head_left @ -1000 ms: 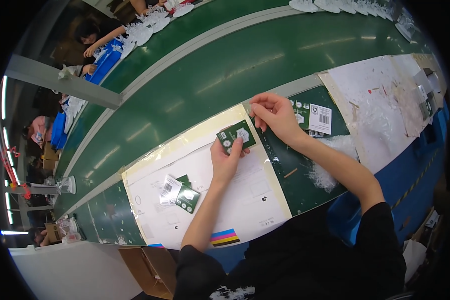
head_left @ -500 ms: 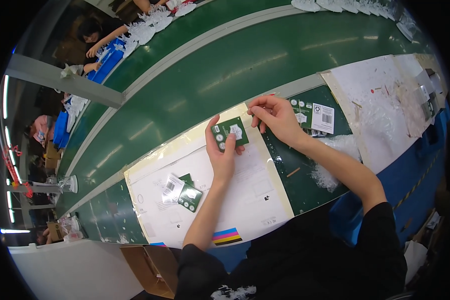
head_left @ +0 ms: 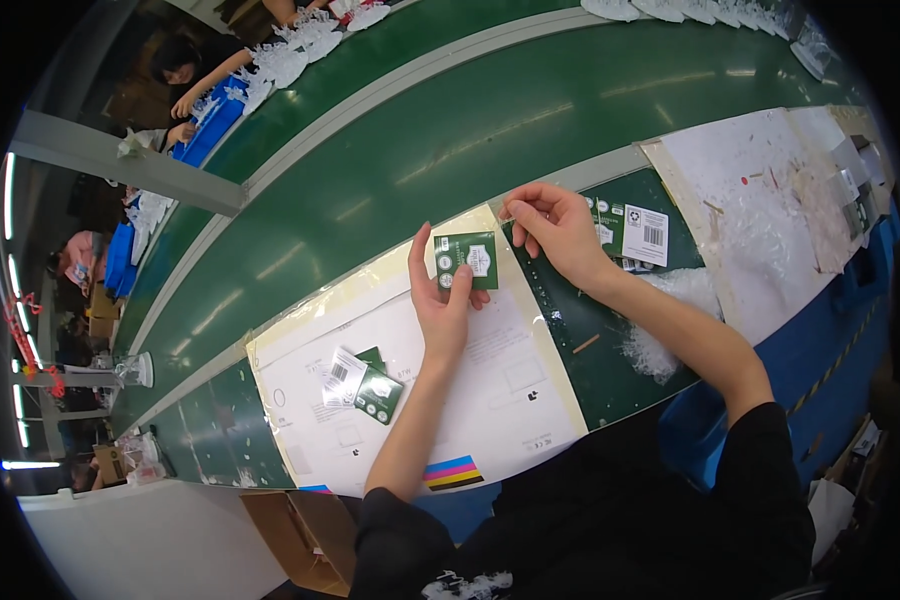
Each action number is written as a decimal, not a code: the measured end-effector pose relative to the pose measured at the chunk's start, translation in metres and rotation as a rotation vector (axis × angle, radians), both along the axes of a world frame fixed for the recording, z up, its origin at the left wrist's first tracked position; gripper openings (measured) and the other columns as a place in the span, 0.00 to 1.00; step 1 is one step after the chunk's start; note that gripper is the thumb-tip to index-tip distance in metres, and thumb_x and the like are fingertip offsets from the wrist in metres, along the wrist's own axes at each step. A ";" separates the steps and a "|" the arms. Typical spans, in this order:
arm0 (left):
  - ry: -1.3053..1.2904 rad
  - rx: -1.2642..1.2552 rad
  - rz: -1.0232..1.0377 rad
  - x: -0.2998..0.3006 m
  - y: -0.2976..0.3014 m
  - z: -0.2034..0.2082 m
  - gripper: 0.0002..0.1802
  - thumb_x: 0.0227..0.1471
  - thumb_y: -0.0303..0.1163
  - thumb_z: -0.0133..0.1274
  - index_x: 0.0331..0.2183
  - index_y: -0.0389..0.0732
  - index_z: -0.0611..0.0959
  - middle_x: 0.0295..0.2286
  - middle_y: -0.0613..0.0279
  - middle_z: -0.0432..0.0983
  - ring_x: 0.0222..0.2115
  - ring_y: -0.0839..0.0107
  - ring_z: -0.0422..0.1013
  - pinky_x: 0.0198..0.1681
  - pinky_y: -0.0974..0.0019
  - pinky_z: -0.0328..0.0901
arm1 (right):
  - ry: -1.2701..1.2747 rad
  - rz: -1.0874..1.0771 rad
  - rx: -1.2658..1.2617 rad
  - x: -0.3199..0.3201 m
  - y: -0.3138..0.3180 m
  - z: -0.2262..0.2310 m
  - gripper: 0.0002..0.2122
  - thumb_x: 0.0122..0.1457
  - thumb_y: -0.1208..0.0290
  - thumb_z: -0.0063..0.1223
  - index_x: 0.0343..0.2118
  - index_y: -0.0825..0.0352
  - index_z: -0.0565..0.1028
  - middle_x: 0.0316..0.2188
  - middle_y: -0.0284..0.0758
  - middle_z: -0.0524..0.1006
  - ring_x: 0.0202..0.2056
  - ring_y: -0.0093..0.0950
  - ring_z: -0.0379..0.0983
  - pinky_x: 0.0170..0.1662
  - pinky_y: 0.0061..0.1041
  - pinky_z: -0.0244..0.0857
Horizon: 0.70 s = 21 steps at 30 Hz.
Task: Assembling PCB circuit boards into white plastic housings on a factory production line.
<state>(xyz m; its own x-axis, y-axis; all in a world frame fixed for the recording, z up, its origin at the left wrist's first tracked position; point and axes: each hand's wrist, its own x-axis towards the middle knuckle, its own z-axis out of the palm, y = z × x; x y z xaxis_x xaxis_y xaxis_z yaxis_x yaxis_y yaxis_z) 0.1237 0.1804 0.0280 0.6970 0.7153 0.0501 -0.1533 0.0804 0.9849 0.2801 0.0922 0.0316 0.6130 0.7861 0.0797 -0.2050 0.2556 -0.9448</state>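
The fingers of the left hand [head_left: 443, 312] are clamped on a green card [head_left: 470, 252], thumb across its face and index finger raised beside its left edge, over the far part of a white sheet [head_left: 470, 395]; the right hand [head_left: 562, 238] is just right of it, thumb and index tips together — whether on anything thin, I cannot tell. Left and nearer on the sheet lie loose cards [head_left: 376, 396] — right, on the green surface [head_left: 560, 310], more cards [head_left: 646, 238] and, nearer, clear plastic [head_left: 692, 292].
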 end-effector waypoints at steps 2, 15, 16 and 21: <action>0.008 0.000 0.000 0.000 0.000 -0.001 0.32 0.52 0.21 0.45 0.57 0.42 0.55 0.26 0.61 0.74 0.17 0.79 0.67 0.19 0.77 0.62 | 0.012 -0.009 0.012 0.000 0.000 -0.001 0.06 0.60 0.75 0.46 0.36 0.72 0.72 0.29 0.33 0.76 0.21 0.14 0.67 0.20 0.11 0.60; -0.170 0.022 0.110 0.001 0.010 -0.025 0.18 0.59 0.36 0.40 0.47 0.36 0.67 0.47 0.55 0.63 0.50 0.67 0.60 0.55 0.60 0.58 | 0.094 -0.011 0.017 0.005 0.000 -0.002 0.06 0.60 0.74 0.46 0.37 0.70 0.71 0.30 0.33 0.76 0.21 0.15 0.69 0.20 0.11 0.60; -0.172 0.021 0.110 0.003 0.010 -0.025 0.18 0.59 0.36 0.40 0.47 0.36 0.67 0.47 0.55 0.63 0.50 0.67 0.60 0.55 0.60 0.58 | 0.082 -0.007 0.015 0.005 0.000 -0.002 0.06 0.60 0.74 0.45 0.37 0.70 0.71 0.30 0.33 0.76 0.21 0.15 0.69 0.20 0.11 0.60; -0.128 0.024 0.104 0.002 0.010 -0.023 0.17 0.58 0.31 0.37 0.48 0.34 0.66 0.45 0.54 0.64 0.48 0.67 0.61 0.50 0.62 0.62 | 0.038 0.007 0.022 0.004 0.001 -0.003 0.08 0.60 0.74 0.46 0.38 0.72 0.72 0.29 0.34 0.77 0.20 0.15 0.69 0.19 0.11 0.60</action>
<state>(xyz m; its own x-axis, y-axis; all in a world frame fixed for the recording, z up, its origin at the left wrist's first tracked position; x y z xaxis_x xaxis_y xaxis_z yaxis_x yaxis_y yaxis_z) 0.1256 0.1908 0.0046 0.6062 0.7808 0.1515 -0.2842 0.0347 0.9581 0.2846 0.0930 0.0284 0.6107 0.7885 0.0736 -0.2425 0.2747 -0.9304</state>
